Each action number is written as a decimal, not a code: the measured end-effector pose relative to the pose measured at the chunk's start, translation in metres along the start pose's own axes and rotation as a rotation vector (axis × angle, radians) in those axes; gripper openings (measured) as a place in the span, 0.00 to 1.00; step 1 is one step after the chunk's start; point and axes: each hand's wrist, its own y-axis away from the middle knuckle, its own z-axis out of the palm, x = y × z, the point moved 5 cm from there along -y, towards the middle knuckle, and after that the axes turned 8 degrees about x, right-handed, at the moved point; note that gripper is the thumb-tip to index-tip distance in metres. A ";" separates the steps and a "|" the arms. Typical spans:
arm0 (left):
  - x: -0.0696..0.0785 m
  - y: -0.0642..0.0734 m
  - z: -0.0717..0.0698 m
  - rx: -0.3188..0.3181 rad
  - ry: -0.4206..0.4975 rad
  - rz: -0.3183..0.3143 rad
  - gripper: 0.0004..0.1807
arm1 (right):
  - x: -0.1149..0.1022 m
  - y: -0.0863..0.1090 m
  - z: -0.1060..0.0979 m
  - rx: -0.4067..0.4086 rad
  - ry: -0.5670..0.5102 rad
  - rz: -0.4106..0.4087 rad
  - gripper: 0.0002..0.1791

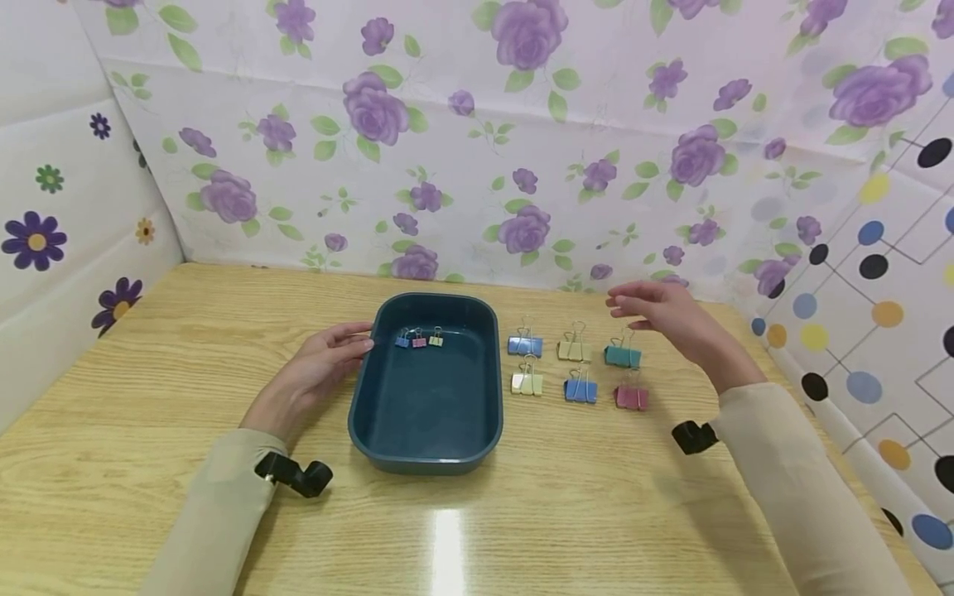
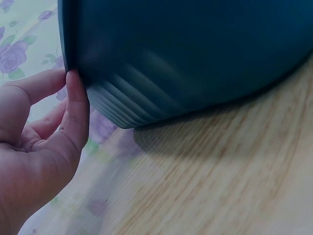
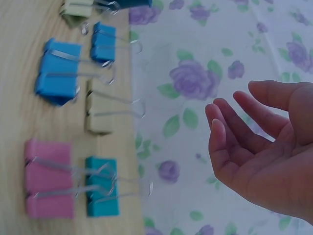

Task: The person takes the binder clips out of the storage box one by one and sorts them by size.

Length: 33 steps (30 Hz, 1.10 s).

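Observation:
A dark teal tray (image 1: 425,465) sits on the table, its left rim pinched between the thumb and fingers of my left hand (image 1: 320,364). In the left wrist view, the fingertips (image 2: 76,87) meet at the rim and outer wall. Three small binder clips, blue (image 1: 402,340), pink (image 1: 419,341) and yellow (image 1: 436,339), lie in the tray's far left part. My right hand (image 1: 659,314) hovers empty with loosely bent fingers, beside and above the teal binder clip (image 1: 622,357). The pink binder clip (image 1: 631,398) lies nearer me.
Right of the tray, larger binder clips form two rows: blue (image 1: 525,346) and pale yellow (image 1: 574,351) behind, pale yellow (image 1: 527,384) and blue (image 1: 580,391) in front. Flowered sheeting (image 1: 447,199) stands at the table's back edge, dotted sheeting (image 1: 857,331) at the right.

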 end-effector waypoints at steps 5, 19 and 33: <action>0.000 0.000 0.000 -0.005 0.014 0.002 0.30 | -0.029 -0.009 0.006 0.030 -0.026 -0.036 0.24; -0.001 0.001 0.000 -0.001 -0.006 -0.012 0.30 | -0.090 -0.038 0.045 0.002 -0.108 -0.076 0.20; 0.001 0.002 0.000 0.005 -0.017 -0.020 0.31 | -0.113 -0.068 0.100 0.014 -0.202 -0.028 0.18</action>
